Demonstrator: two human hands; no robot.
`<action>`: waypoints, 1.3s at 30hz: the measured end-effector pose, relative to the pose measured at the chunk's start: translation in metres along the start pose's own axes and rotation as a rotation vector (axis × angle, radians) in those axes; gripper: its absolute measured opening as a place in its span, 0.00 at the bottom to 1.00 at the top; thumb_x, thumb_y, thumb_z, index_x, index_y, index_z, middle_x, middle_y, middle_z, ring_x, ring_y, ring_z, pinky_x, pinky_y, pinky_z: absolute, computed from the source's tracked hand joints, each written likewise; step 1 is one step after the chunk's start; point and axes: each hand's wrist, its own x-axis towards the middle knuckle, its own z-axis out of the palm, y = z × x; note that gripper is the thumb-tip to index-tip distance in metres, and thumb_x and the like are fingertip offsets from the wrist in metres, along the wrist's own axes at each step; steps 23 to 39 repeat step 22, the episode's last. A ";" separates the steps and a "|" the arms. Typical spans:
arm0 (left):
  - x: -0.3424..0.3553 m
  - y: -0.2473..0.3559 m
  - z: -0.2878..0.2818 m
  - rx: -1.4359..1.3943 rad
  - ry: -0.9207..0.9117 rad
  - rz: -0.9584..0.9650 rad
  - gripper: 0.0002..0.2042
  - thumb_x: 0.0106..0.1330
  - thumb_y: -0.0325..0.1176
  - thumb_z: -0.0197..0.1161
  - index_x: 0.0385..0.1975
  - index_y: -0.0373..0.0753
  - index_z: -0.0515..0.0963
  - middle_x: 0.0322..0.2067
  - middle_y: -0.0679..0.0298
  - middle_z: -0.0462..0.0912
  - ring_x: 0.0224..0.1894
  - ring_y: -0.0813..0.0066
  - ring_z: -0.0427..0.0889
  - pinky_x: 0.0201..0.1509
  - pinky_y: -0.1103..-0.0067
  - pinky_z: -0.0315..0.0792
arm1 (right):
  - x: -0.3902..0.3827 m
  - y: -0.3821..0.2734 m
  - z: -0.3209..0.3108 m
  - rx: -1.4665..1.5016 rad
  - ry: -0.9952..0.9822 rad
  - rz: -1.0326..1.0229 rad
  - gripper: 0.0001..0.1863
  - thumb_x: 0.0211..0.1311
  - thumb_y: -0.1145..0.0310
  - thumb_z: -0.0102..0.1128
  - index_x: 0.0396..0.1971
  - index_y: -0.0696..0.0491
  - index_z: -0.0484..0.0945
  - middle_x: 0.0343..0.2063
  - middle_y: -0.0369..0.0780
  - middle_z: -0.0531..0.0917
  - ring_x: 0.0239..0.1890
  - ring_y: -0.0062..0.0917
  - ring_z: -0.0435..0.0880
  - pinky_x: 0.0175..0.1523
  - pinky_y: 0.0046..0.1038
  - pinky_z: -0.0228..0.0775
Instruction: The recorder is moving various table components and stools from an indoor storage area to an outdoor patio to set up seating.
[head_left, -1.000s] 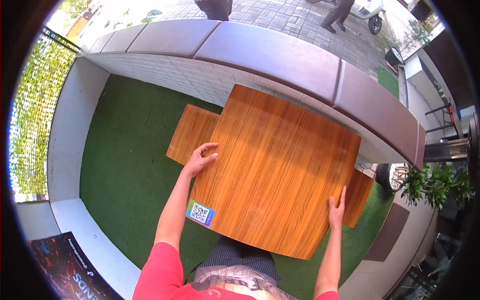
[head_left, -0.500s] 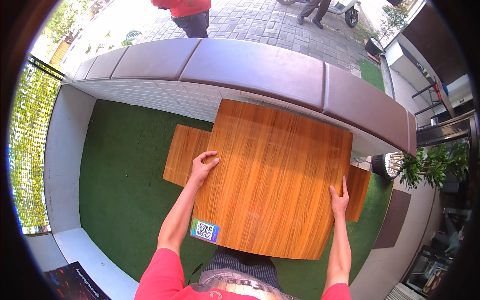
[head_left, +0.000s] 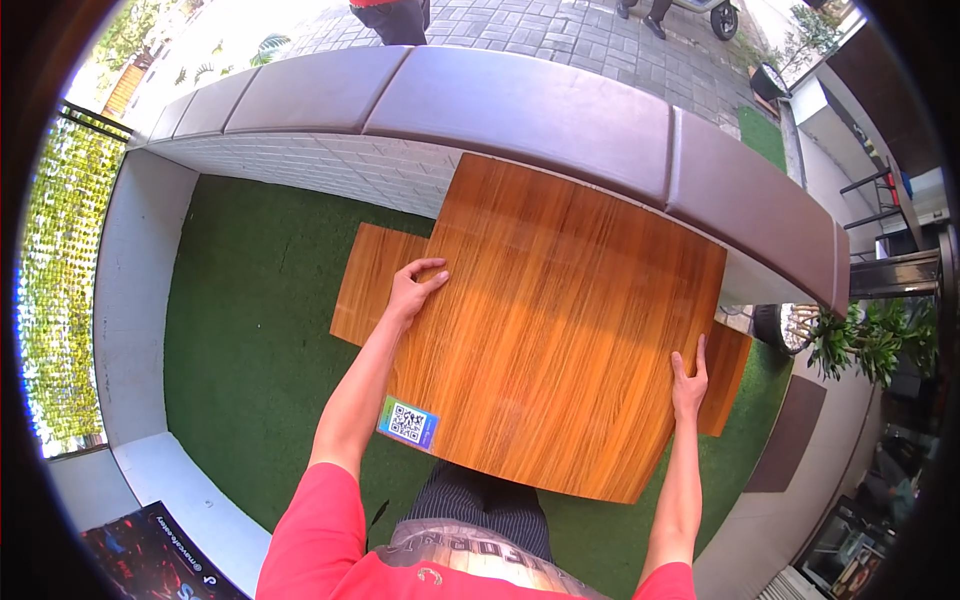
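Note:
A square wooden tabletop [head_left: 560, 340] with an orange-brown grain fills the middle, its far edge close against the low wall. My left hand [head_left: 415, 288] grips its left edge, thumb and fingers curled at the rim. On the opposite edge, my right hand [head_left: 690, 378] holds on, with fingers up along the rim. Parts of both hands under the board are hidden. A blue and green sticker [head_left: 408, 422] with a square code lies on the near left corner. Wooden seats show past the table: one at left [head_left: 372, 285], another at right [head_left: 727, 380].
A low white brick wall with a padded grey-brown top [head_left: 520, 105] curves behind the table. Green turf [head_left: 250, 330] covers the floor. Potted plants [head_left: 855, 340] stand at right. Beyond the wall, on paving, are a person in red [head_left: 395, 18], another person's legs and a scooter wheel [head_left: 724, 20].
The table has shifted away from me, its far edge now nearer the wall, with both hands still on its sides. The whole view has tilted slightly downward.

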 end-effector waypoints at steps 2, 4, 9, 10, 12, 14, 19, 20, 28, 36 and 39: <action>0.001 0.001 0.004 -0.015 -0.024 -0.003 0.16 0.55 0.33 0.69 0.43 0.37 0.79 0.45 0.64 0.79 0.49 0.76 0.74 0.55 0.79 0.66 | 0.000 -0.003 -0.003 -0.011 0.014 -0.012 0.35 0.55 0.60 0.64 0.63 0.49 0.61 0.60 0.43 0.67 0.61 0.29 0.67 0.63 0.29 0.57; 0.002 0.001 0.007 0.044 -0.015 0.037 0.15 0.56 0.33 0.68 0.43 0.37 0.78 0.46 0.65 0.78 0.51 0.75 0.73 0.57 0.78 0.64 | 0.004 0.006 -0.003 -0.033 0.013 -0.019 0.36 0.55 0.59 0.64 0.63 0.47 0.60 0.60 0.44 0.68 0.61 0.31 0.67 0.63 0.30 0.57; -0.025 -0.030 -0.036 0.282 -0.098 0.183 0.31 0.56 0.38 0.68 0.57 0.38 0.62 0.54 0.56 0.69 0.56 0.67 0.68 0.60 0.74 0.61 | -0.006 0.000 -0.006 -0.297 -0.047 -0.014 0.41 0.56 0.54 0.61 0.67 0.36 0.49 0.58 0.49 0.65 0.59 0.40 0.66 0.62 0.36 0.59; -0.036 -0.042 -0.046 0.312 -0.060 0.095 0.38 0.55 0.39 0.68 0.62 0.39 0.54 0.58 0.53 0.63 0.59 0.63 0.66 0.62 0.71 0.59 | -0.014 0.009 -0.009 -0.293 -0.037 -0.008 0.41 0.56 0.54 0.61 0.67 0.36 0.49 0.58 0.49 0.65 0.59 0.40 0.66 0.62 0.36 0.59; -0.076 -0.065 -0.056 0.288 -0.027 -0.053 0.43 0.55 0.46 0.67 0.63 0.39 0.46 0.55 0.52 0.68 0.59 0.56 0.66 0.61 0.68 0.60 | -0.052 0.029 -0.022 -0.230 -0.036 0.094 0.42 0.56 0.53 0.61 0.67 0.37 0.48 0.59 0.49 0.64 0.60 0.40 0.66 0.62 0.36 0.58; -0.127 -0.044 -0.043 0.231 -0.124 -0.321 0.38 0.58 0.49 0.64 0.62 0.36 0.53 0.53 0.52 0.70 0.57 0.58 0.69 0.59 0.69 0.63 | -0.103 0.040 -0.037 -0.220 -0.064 0.233 0.41 0.57 0.53 0.59 0.68 0.38 0.47 0.60 0.50 0.65 0.61 0.40 0.66 0.62 0.36 0.60; -0.161 -0.089 -0.055 0.241 -0.030 -0.225 0.30 0.61 0.49 0.60 0.54 0.31 0.68 0.50 0.54 0.76 0.55 0.68 0.73 0.56 0.75 0.66 | -0.160 0.062 -0.028 -0.142 0.019 0.375 0.38 0.60 0.50 0.55 0.67 0.39 0.50 0.55 0.50 0.71 0.57 0.40 0.71 0.60 0.34 0.62; -0.156 -0.097 -0.058 0.205 -0.024 -0.239 0.29 0.61 0.48 0.61 0.56 0.33 0.67 0.51 0.54 0.75 0.56 0.66 0.72 0.58 0.74 0.65 | -0.161 0.064 -0.027 -0.136 0.054 0.381 0.38 0.60 0.50 0.55 0.67 0.39 0.50 0.55 0.50 0.71 0.57 0.40 0.71 0.60 0.34 0.62; -0.157 -0.106 -0.064 0.116 -0.074 -0.196 0.30 0.61 0.47 0.61 0.58 0.36 0.66 0.52 0.56 0.75 0.58 0.69 0.71 0.62 0.75 0.61 | -0.163 0.066 -0.025 -0.151 -0.022 0.392 0.36 0.61 0.50 0.53 0.67 0.39 0.50 0.56 0.50 0.70 0.59 0.40 0.69 0.61 0.35 0.61; -0.157 -0.106 -0.064 0.116 -0.074 -0.196 0.30 0.61 0.47 0.61 0.58 0.36 0.66 0.52 0.56 0.75 0.58 0.69 0.71 0.62 0.75 0.61 | -0.163 0.066 -0.025 -0.151 -0.022 0.392 0.36 0.61 0.50 0.53 0.67 0.39 0.50 0.56 0.50 0.70 0.59 0.40 0.69 0.61 0.35 0.61; -0.157 -0.106 -0.064 0.116 -0.074 -0.196 0.30 0.61 0.47 0.61 0.58 0.36 0.66 0.52 0.56 0.75 0.58 0.69 0.71 0.62 0.75 0.61 | -0.163 0.066 -0.025 -0.151 -0.022 0.392 0.36 0.61 0.50 0.53 0.67 0.39 0.50 0.56 0.50 0.70 0.59 0.40 0.69 0.61 0.35 0.61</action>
